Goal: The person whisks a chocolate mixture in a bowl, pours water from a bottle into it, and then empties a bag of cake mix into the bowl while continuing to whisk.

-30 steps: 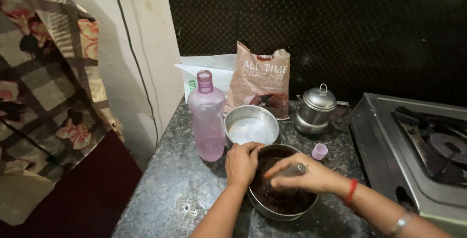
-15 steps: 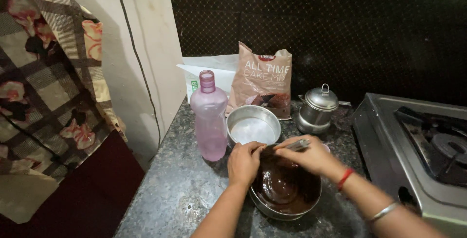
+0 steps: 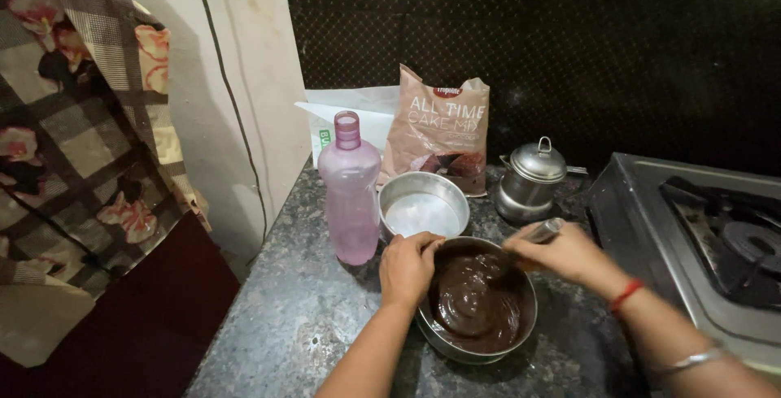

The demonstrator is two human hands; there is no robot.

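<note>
Centrally, a round steel bowl [image 3: 476, 349] of dark brown batter [image 3: 472, 308] is set on the speckled dark stone counter [image 3: 301, 317], near its front edge. The bowl's left rim is clasped by the left hand [image 3: 407, 266], whose grip is closed on the metal edge, fingers curled over the top. A steel spoon [image 3: 533, 235] is held by the right hand [image 3: 561, 253] over the right side of the bowl; its grip is closed around the handle, and the lower end of the spoon is sunk in the batter and cannot be seen. A red thread [image 3: 625, 294] is worn at the right wrist, and a thin metal bangle [image 3: 691, 359] further up the forearm.

Just behind the bowl, a second steel bowl [image 3: 423, 203] with a pale inside is seen, touching or nearly touching the first; which cannot be told. To its left, an upright pink plastic bottle [image 3: 350, 195] with no cap is placed. A brown mix packet [image 3: 439, 126] is leaned upright against the dark wall, with a white box [image 3: 358, 113] beside it on the left. A small lidded steel pot [image 3: 530, 178] is set to the right of the packet, and a gas stove [image 3: 700, 235] fills the right end of the counter. A floral cloth [image 3: 81, 138] is hung at the far left.
</note>
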